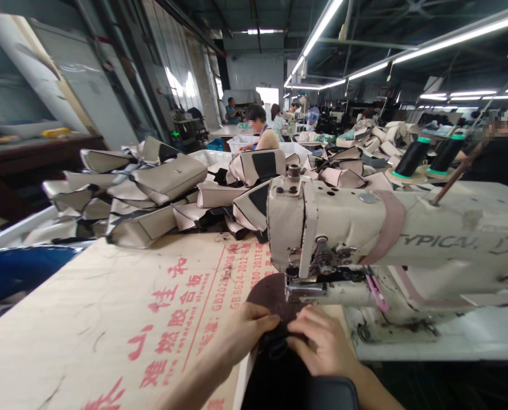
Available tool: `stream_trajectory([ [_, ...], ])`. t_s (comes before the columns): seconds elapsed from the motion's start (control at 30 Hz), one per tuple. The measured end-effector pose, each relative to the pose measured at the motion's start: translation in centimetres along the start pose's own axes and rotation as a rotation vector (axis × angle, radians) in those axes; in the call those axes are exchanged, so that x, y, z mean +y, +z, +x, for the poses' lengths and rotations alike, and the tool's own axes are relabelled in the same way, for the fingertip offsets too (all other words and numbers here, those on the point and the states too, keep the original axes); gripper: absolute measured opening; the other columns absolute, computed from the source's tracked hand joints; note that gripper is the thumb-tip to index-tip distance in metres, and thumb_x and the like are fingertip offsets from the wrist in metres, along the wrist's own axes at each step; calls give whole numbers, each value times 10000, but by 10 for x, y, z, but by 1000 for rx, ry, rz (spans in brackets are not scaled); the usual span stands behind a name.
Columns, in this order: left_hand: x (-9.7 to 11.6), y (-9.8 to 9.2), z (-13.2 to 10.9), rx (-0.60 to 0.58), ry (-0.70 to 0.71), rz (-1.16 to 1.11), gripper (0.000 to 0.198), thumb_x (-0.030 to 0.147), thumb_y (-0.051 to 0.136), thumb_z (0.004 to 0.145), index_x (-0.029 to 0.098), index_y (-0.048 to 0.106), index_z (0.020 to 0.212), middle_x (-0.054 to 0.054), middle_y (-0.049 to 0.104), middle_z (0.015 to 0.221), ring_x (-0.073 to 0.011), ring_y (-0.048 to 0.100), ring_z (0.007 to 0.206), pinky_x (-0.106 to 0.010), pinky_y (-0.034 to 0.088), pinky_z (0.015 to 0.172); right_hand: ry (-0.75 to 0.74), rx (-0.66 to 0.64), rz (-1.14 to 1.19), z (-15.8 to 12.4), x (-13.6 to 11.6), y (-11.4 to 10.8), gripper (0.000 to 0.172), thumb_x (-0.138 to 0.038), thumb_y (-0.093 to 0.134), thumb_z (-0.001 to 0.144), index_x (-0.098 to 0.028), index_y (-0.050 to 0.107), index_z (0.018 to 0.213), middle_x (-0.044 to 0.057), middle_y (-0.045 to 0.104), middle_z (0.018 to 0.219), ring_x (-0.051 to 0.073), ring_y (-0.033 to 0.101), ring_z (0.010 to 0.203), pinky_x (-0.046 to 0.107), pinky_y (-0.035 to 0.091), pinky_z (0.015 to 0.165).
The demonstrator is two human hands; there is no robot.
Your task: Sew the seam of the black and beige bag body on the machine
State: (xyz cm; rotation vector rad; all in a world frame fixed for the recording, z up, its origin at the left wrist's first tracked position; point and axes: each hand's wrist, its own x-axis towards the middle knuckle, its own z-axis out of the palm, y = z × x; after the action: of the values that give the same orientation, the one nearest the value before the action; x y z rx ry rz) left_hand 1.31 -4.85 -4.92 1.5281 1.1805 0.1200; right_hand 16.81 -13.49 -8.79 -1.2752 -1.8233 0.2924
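Note:
My left hand is closed, its thumb and fingers pinching a soft black piece near the plywood edge. From the other side my right hand grips the same piece, fingers bent around its upper edge. The black piece hangs below both hands; its exact kind is hard to make out. A dark rounded plate lies just beyond my fingertips, under the presser foot area of a sewing machine. My hands are in front of the machine head, apart from the needle.
A printed plywood board covers the left side. Behind it is a heap of beige and black bags. Black thread spools stand behind the machine. Several co-workers sit further back, one person near a white bin. Pink scissors-like handles hang beside the machine arm.

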Motion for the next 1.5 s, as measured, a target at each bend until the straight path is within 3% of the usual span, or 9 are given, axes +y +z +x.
stream_trajectory([
  [0.17, -1, 2, 5, -32, -12, -46, 333, 423, 549, 654, 191, 382, 483, 90, 282, 393, -61, 246, 387, -227, 145, 417, -45, -77, -116, 3, -1, -4, 191, -189, 423, 892, -198, 523, 1054, 46, 559, 951, 158, 513, 880, 255, 427, 747],
  [0.37, -6, 3, -5, -24, 136, -97, 435, 559, 466, 784, 172, 445, 586, 82, 328, 473, -68, 290, 437, -214, 201, 427, -70, -61, -57, -2, 3, -1, 185, -159, 346, 921, -183, 519, 983, 41, 546, 906, 149, 515, 853, 257, 423, 758],
  [0.43, -14, 6, -21, 52, 212, -83, 433, 556, 403, 833, 170, 490, 659, 62, 410, 524, -85, 391, 480, -209, 312, 460, -79, -53, -37, -5, 3, -1, 175, -164, 355, 921, -184, 519, 977, 40, 546, 906, 144, 518, 851, 250, 422, 757],
  [0.53, -37, 16, -50, 279, 359, 48, 300, 475, 451, 854, 209, 566, 933, -4, 608, 854, -149, 574, 802, -253, 466, 731, -83, -27, -34, -8, 3, -1, 174, -167, 360, 920, -188, 525, 971, 40, 547, 895, 140, 523, 844, 244, 422, 749],
  [0.67, -62, 23, -66, 437, 506, 299, 292, 349, 507, 858, 286, 558, 1139, -24, 583, 1189, -183, 536, 1090, -280, 400, 963, -60, -11, -41, -9, 0, -1, 169, -173, 368, 924, -188, 529, 972, 41, 553, 904, 138, 522, 856, 241, 418, 759],
  [0.87, -35, -4, -42, 189, 597, 356, 286, 351, 434, 901, 203, 666, 822, -5, 657, 786, -132, 612, 754, -210, 479, 712, -66, -78, -84, -7, -2, -9, 163, -144, 379, 908, -185, 518, 982, 39, 546, 900, 145, 513, 845, 251, 405, 742],
  [1.0, -38, -2, -30, 311, 577, 274, 214, 350, 479, 885, 205, 637, 886, 14, 651, 798, -117, 615, 747, -180, 486, 654, 23, -80, -73, -7, -2, -12, 178, -95, 377, 883, -180, 509, 967, 39, 529, 901, 147, 508, 856, 252, 397, 751],
  [1.2, -52, 3, -21, 329, 892, 481, 338, 209, 503, 887, 330, 544, 1200, 40, 625, 816, -68, 616, 721, -141, 470, 665, 78, -34, -30, -9, -1, -10, 200, -77, 403, 865, -183, 510, 996, 39, 525, 937, 140, 512, 878, 241, 398, 780],
  [1.5, -31, 15, -19, 372, 890, 741, 308, 124, 371, 902, 188, 555, 1141, -30, 587, 849, -139, 586, 765, -246, 514, 706, 52, -90, -58, -7, 5, -14, 186, -111, 397, 898, -170, 503, 1040, 45, 531, 955, 147, 515, 897, 249, 413, 787],
])
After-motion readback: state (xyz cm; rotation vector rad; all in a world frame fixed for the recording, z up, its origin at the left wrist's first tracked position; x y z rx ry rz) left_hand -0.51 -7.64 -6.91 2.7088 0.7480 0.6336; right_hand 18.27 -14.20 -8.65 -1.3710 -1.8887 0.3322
